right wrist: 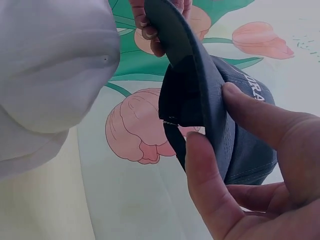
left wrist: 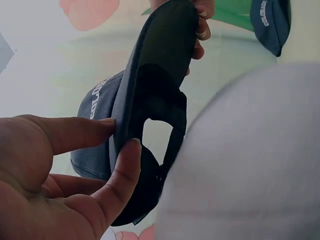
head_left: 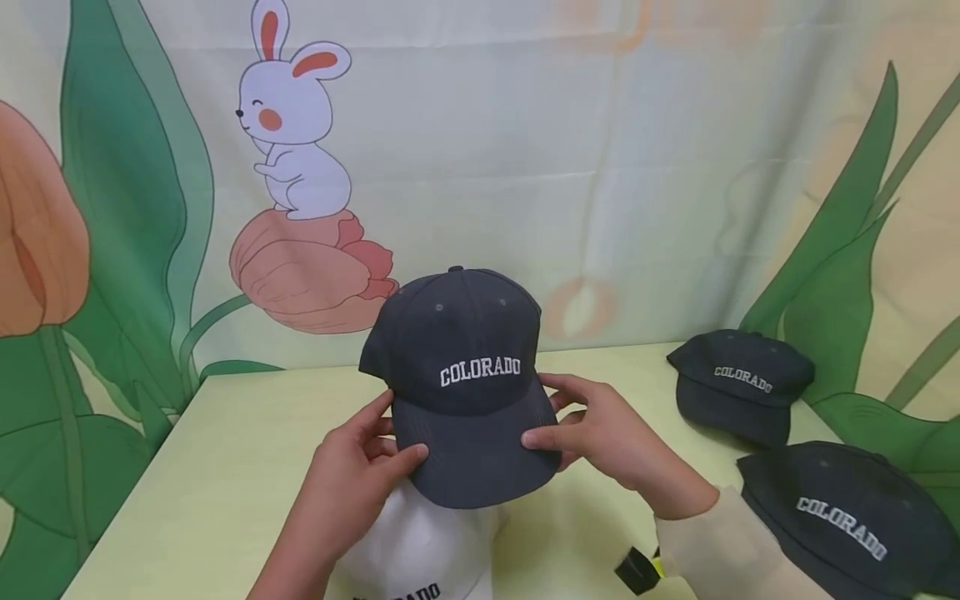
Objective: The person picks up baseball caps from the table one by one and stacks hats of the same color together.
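Both hands hold up a dark navy baseball cap (head_left: 468, 333) with white COLORADO lettering, its front facing the head camera. The left hand (head_left: 360, 467) pinches one side of the brim, thumb and fingers on opposite faces. On the brim's other side the right hand (head_left: 600, 429) pinches it the same way. Seen from below in the left wrist view, the cap's brim (left wrist: 167, 50) leads to its dark inside and back strap opening. Under the held cap, partly covered by it, sits a white cap (head_left: 427, 542) with dark lettering.
Two more navy COLORADO caps lie at the right, one farther back (head_left: 742, 383) and one nearer (head_left: 847, 517). A small black and yellow object (head_left: 639, 570) rests by the right sleeve (head_left: 727, 550). Behind the pale yellow table (head_left: 247, 450) hangs a printed rabbit-and-tulip curtain (head_left: 480, 150).
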`<state>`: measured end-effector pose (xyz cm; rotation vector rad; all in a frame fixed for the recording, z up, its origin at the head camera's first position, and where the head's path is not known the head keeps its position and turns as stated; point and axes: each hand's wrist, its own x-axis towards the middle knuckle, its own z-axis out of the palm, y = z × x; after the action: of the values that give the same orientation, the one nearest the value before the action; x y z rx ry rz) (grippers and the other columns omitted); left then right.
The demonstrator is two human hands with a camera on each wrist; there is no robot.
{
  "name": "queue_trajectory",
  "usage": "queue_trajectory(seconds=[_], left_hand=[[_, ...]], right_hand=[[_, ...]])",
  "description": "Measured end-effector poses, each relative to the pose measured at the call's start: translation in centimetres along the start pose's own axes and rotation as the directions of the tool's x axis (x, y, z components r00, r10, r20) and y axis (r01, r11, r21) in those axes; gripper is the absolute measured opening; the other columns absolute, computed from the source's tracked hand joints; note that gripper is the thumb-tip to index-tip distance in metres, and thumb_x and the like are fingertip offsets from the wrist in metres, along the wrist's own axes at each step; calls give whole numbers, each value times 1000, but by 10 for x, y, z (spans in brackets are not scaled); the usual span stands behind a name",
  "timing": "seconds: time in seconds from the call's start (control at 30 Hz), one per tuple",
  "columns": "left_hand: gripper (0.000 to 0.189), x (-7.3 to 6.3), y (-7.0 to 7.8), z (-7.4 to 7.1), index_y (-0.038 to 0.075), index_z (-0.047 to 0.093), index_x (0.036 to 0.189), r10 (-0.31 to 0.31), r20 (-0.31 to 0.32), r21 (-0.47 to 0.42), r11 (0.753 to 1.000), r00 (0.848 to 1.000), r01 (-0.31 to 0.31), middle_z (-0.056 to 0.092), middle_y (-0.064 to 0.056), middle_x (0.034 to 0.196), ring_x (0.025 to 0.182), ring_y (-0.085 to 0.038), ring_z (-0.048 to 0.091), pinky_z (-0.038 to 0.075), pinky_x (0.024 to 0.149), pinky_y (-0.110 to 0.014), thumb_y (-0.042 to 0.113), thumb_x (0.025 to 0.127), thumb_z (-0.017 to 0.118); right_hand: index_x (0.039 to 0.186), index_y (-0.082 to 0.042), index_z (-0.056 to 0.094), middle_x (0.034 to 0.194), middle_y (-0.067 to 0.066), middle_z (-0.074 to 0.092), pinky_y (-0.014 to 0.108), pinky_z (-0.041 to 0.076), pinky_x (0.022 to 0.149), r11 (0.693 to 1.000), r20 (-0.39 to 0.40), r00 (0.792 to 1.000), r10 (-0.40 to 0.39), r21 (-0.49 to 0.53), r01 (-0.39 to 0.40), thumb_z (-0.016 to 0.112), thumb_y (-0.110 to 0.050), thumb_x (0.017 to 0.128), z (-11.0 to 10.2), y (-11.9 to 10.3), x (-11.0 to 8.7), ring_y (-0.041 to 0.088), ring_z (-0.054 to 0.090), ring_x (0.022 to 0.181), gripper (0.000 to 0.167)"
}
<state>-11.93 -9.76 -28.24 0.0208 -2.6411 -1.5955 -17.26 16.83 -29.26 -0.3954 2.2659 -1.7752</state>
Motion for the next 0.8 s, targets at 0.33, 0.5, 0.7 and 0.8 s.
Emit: queue_trajectory(seconds=[0.33, 0.5, 0.7, 0.8], left_hand=[[78, -14, 10, 23, 11, 35, 150, 28, 71, 108, 993, 997, -36, 66, -8, 116, 83, -10, 65, 56, 70, -28, 19, 84, 76], [77, -20, 11, 33, 8, 35, 150, 106, 101, 100, 988, 989, -116, 65, -8, 115, 81, -9, 65, 53, 67, -25, 18, 84, 75], [81, -24, 9, 44, 5, 31, 151, 111, 176, 77, 989, 978, -126, 65, -10, 118, 80, -10, 66, 53, 66, -25, 19, 84, 75], [82, -26, 8, 48, 5, 31, 151, 97, 202, 85, 990, 975, -116, 65, -9, 115, 80, -10, 66, 53, 66, -25, 21, 84, 76]], right_hand=[[146, -8, 40, 109, 22, 55, 45, 59, 63, 1000, -19, 1000, 12, 10, -12, 81, -16, 77, -12, 19, -35, 21, 70, 76, 81], [148, -3, 36, 108, 22, 55, 46, 58, 63, 999, -13, 1000, 9, 33, -8, 80, -15, 79, -18, 28, -49, 20, 70, 75, 83], [148, -3, 35, 112, 23, 53, 46, 58, 63, 998, -44, 997, 57, 22, -56, 81, -17, 78, -22, 38, -65, 20, 69, 75, 85], [148, -3, 34, 114, 23, 52, 45, 58, 63, 996, -53, 995, 86, 21, -85, 81, -19, 78, -23, 42, -73, 21, 69, 77, 86]])
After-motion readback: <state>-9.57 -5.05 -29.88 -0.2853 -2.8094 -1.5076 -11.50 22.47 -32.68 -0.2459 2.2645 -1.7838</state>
